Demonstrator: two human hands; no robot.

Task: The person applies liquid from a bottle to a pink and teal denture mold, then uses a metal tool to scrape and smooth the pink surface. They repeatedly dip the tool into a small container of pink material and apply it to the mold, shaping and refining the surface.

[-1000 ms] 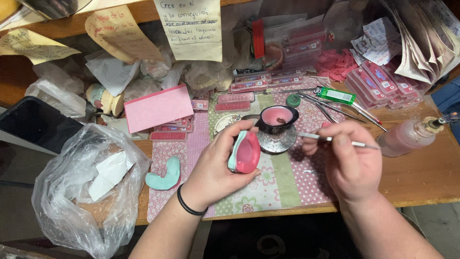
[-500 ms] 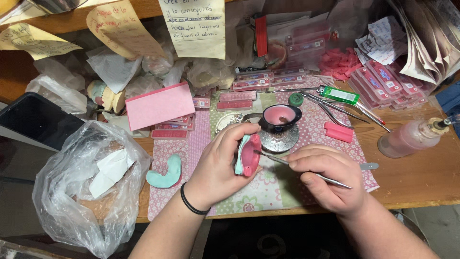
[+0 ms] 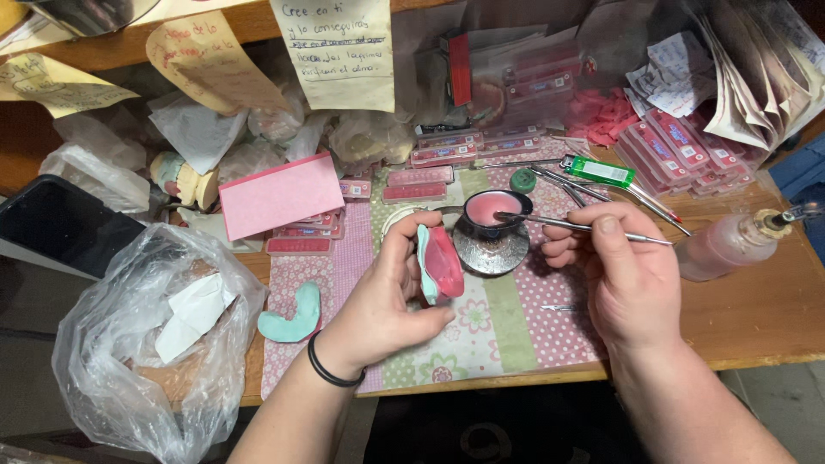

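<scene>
- Two hands work over the patterned pink-and-green cloth mat (image 3: 507, 318) on the wooden bench (image 3: 756, 309).
- My left hand (image 3: 378, 301) grips a pale teal dental cast faced with a pink wax plate (image 3: 438, 265), held on edge just left of the bowl; thumb on the near side, fingers (image 3: 404, 245) curled over the far rim, pinching it.
- My right hand (image 3: 623, 275) pinches a thin metal spatula (image 3: 584, 227) between thumb and forefinger, its tip resting in the small dark bowl of pink wax (image 3: 491, 210).
- I judge the cast light, stiff and brittle, its wax soft and easily marked; hold it by the teal edges.
- Second teal cast (image 3: 292, 316) lies on the mat, near left.
- Clear plastic bag (image 3: 146, 344) sits far left.
</scene>
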